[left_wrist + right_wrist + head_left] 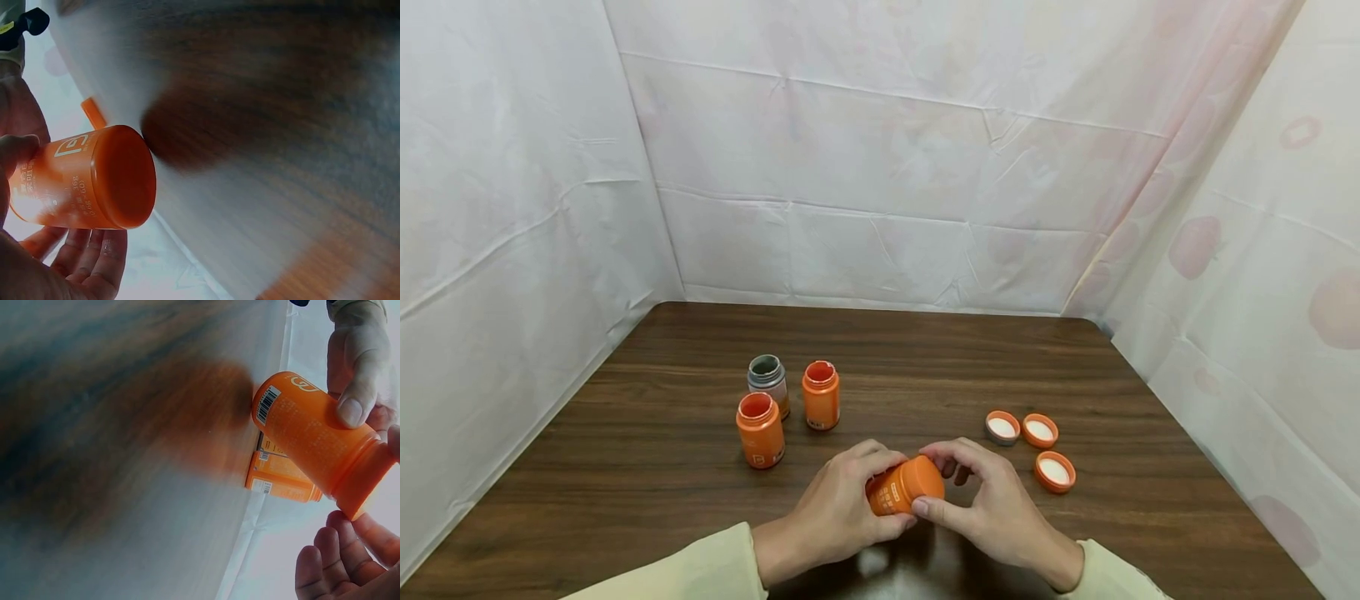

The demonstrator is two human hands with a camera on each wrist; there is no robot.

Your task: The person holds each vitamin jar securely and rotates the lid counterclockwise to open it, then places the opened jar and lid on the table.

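Above the near part of the table, my left hand (842, 504) grips an orange pill bottle (886, 493) round its body, tilted with its top toward the right. An orange screw cap (925, 477) sits on the bottle's neck. My right hand (992, 500) pinches that cap between thumb and fingers. In the left wrist view the bottle's smooth base (128, 178) faces the camera. The right wrist view shows a barcode label (269, 405) near the base and my right fingertips (337, 519) at the cap's edge.
Left of my hands stand two uncapped orange bottles (761, 433) and an uncapped grey bottle (767, 375), all upright. To the right lie two orange caps (1055, 472) and a grey-sided cap (1002, 428), white liners up. Pale curtains (880, 150) surround the wooden table (925, 358).
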